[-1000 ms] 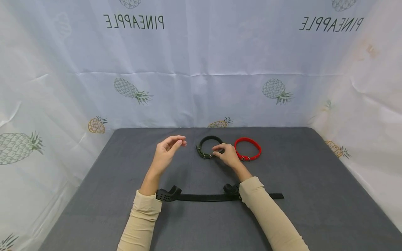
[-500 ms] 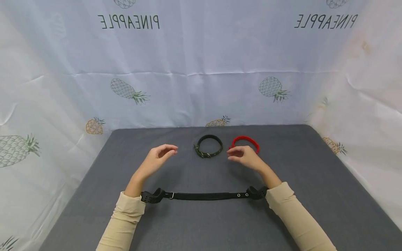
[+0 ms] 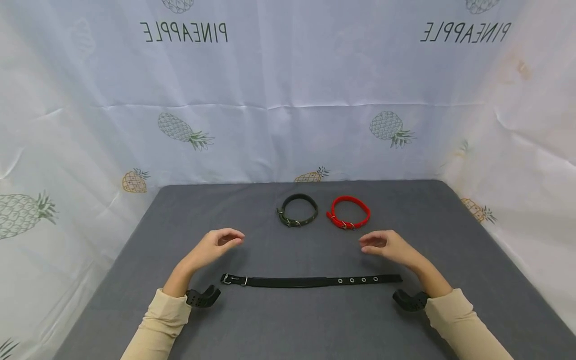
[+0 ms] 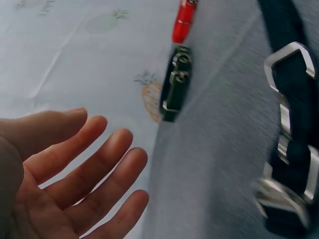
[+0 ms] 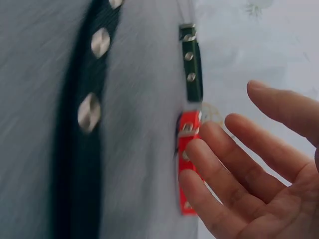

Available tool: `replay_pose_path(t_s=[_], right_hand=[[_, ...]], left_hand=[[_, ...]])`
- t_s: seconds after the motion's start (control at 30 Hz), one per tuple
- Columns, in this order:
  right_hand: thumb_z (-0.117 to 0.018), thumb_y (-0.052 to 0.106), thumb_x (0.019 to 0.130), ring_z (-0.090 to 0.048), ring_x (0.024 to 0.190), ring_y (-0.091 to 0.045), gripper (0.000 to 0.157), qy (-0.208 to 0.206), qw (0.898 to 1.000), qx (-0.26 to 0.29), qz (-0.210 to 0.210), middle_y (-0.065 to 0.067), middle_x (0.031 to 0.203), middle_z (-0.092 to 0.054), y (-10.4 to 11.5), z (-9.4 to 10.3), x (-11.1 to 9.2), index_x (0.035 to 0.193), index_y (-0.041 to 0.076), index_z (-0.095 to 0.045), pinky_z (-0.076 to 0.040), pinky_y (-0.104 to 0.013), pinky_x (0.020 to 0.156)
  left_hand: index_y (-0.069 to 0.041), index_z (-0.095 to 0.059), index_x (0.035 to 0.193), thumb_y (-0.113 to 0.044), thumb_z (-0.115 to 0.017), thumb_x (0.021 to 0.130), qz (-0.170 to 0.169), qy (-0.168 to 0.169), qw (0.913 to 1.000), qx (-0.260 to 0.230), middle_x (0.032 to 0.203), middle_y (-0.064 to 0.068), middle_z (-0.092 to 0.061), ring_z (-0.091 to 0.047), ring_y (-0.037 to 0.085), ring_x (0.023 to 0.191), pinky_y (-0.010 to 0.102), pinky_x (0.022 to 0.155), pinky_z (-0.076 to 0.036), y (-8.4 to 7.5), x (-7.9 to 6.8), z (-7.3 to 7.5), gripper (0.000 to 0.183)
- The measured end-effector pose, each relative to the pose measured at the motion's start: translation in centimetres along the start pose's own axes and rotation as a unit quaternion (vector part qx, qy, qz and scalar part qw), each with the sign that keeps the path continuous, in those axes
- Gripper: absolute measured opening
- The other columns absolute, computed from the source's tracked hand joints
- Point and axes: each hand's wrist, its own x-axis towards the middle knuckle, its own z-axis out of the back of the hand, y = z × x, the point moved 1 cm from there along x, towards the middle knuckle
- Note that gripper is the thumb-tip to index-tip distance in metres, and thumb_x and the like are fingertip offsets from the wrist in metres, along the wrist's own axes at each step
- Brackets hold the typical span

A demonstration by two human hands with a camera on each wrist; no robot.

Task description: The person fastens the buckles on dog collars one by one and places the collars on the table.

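Observation:
A black collar (image 3: pixel 288 282) lies stretched out flat across the table, its metal buckle at the left end and several eyelets toward the right. Behind it stand two buckled collars in rings: a dark green one (image 3: pixel 299 222) and, to its right, a red one (image 3: pixel 353 226). My left hand (image 3: pixel 216 247) hovers beyond the black collar's buckle end, fingers relaxed and holding nothing. Over the other end, in front of the red collar, my right hand (image 3: pixel 391 246) is held with loosely bent, separate fingers and nothing in them. Both palms show bare in the wrist views.
The grey cloth-covered table (image 3: pixel 288 330) ends at the back against a white curtain (image 3: pixel 288 145) with pineapple prints. Black wrist-camera mounts (image 3: pixel 203 297) hang under both wrists, near the ends of the black collar.
Both hands have drawn apart and toward the body, the right one moving away from the green and red collars. The black collar, earlier partly covered by the arms, now shows whole.

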Motion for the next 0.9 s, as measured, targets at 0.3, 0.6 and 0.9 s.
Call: replay_pose_path(t_s=[0.3,0.6,0.9], right_hand=[[-0.068,0.013,0.089,-0.061,0.08,0.009,0.033,0.038,0.998,0.006,0.042,-0.025,0.1,-0.07,-2.4,0.6,-3.3,0.111,-0.011,-0.064,-0.052,-0.018,0.069],[-0.075,0.013,0.082,-0.05,0.076,0.006,0.031,0.039,0.999,-0.004,0.035,-0.012,0.091,-0.066,-3.3,0.2,-4.1,0.105,-0.005,-0.067,-0.046,-0.018,0.065],[-0.079,0.017,0.078,-0.048,0.076,-0.003,0.026,0.054,0.996,-0.016,0.066,-0.011,0.09,-0.063,-3.5,-0.1,-4.3,0.097,0.001,-0.069,-0.041,-0.02,0.064]], left_hand=[[0.004,-0.064,0.117,-0.02,-0.063,0.094,-0.003,0.054,0.9985,-0.001,0.108,0.019,-0.07,-0.063,0.001,0.091,0.022,0.081,-0.054,1.5,-1.4,-0.6,0.033],[0.003,-0.065,0.115,-0.021,-0.07,0.088,-0.003,0.102,0.9947,-0.007,0.11,0.02,-0.069,-0.066,0.006,0.093,0.02,0.075,-0.053,2.2,-2.1,-1.5,0.036],[-0.005,-0.071,0.108,-0.028,-0.081,0.077,-0.021,0.104,0.9934,0.044,0.102,0.009,-0.069,-0.062,0.013,0.092,0.022,0.081,-0.051,2.1,-2.1,-2.2,0.039]])
